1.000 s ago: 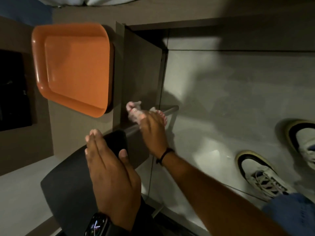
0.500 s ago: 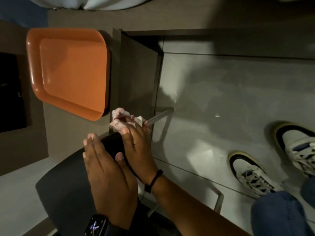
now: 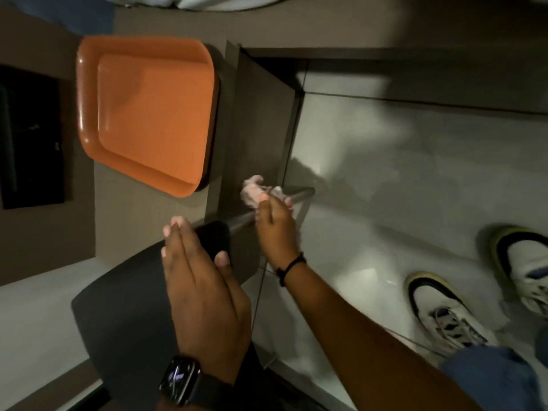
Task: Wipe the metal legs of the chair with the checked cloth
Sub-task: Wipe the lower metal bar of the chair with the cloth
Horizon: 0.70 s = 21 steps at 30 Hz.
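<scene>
A dark chair (image 3: 124,315) lies tipped, its black seat at the lower left. One metal leg (image 3: 299,193) runs from the seat out toward the pale floor. My right hand (image 3: 275,226) is closed around the pinkish checked cloth (image 3: 252,192), which is wrapped on that leg about midway along it. My left hand (image 3: 201,280) rests flat on the seat's edge, fingers together, thumb hooked over the rim. A watch sits on the left wrist, a black band on the right.
An orange tray (image 3: 148,114) lies on a brown surface at the upper left, beside a dark cabinet panel (image 3: 261,129). A black screen (image 3: 29,137) is at the far left. My two white shoes (image 3: 444,315) stand on the tiled floor at right.
My right hand slid the cloth in toward the seat, then back out along the leg. The left hand stayed on the seat. The camera shifted slightly.
</scene>
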Available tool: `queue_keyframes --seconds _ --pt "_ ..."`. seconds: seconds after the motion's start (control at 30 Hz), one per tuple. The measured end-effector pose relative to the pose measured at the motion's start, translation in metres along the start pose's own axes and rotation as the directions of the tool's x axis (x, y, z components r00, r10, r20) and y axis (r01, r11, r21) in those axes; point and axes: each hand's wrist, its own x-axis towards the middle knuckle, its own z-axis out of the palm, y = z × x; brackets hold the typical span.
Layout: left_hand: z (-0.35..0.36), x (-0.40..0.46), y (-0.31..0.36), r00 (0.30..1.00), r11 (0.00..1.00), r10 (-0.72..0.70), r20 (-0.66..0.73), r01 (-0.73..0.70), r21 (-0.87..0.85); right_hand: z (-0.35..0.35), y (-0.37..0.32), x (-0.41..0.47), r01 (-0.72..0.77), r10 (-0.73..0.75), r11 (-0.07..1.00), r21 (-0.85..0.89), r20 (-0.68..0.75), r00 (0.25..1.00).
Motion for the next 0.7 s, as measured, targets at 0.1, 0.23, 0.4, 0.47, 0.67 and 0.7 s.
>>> queue_keyframes --seconds 0.1,0.23,0.4,0.47,0.67,0.7 --pt "-0.005 0.003 0.001 1.0 1.0 -0.005 0.02 0.005 -0.005 0.008 -0.037 -0.053 0.172 -0.171 0.985 -0.016 0.05 0.984" --pt "-0.008 0.003 0.004 1.0 1.0 0.009 0.025 -0.009 -0.009 -0.009 -0.065 -0.063 0.262 -0.242 0.962 -0.08 0.198 0.95" --pt "0.0 0.002 -0.001 1.0 1.0 0.019 -0.011 -0.019 -0.013 -0.008 -0.038 -0.001 0.242 -0.166 0.943 -0.23 0.306 0.938" --pt "0.001 0.001 -0.002 0.999 0.999 0.029 -0.031 -0.03 -0.02 -0.017 -0.021 0.034 0.03 0.044 0.976 -0.216 0.334 0.942" --pt "0.002 0.001 -0.004 0.999 0.999 0.027 -0.026 -0.027 -0.022 -0.03 0.007 0.07 -0.176 0.215 0.965 -0.192 0.205 0.955" --pt "0.001 0.001 -0.003 1.0 0.999 0.024 -0.02 -0.025 -0.026 -0.027 0.001 0.054 -0.14 0.166 0.98 -0.139 0.203 0.965"
